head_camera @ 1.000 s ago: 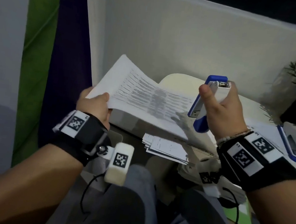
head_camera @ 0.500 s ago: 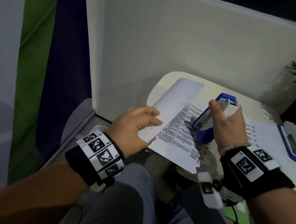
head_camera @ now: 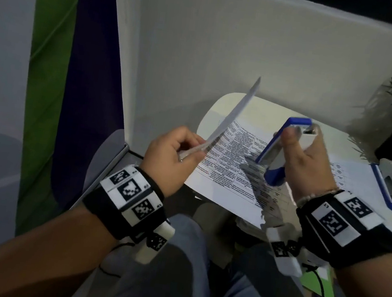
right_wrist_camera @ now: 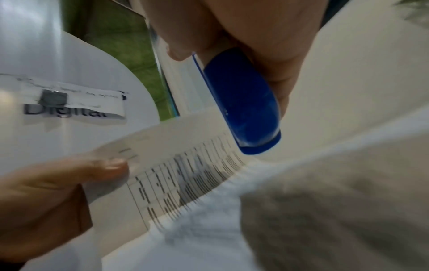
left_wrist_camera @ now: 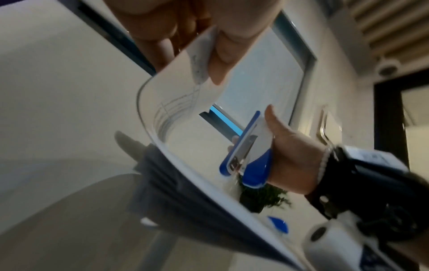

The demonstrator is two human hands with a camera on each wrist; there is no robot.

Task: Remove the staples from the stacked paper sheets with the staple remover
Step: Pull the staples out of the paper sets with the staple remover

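**We lift the top sheet [head_camera: 234,111] while the staple remover [head_camera: 282,149] waits over the page.**

Half a second ago our left hand [head_camera: 171,155] lay over the folded sheet. Now thumb and fingers pinch its corner and stand it nearly edge-on, baring the printed grid on the paper stack [head_camera: 232,168], which lies on the white table [head_camera: 258,104]. Our right hand [head_camera: 312,168] is wrapped round the blue-and-white remover, close over the page; we cannot tell whether it touches. We judge a staple is being exposed. Only the word "Digital" [right_wrist_camera: 65,111] is readable, on a white surface behind; the page text is too small.

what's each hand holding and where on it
Left hand pinches the top sheet by its near end; right hand grips the staple remover around its body.
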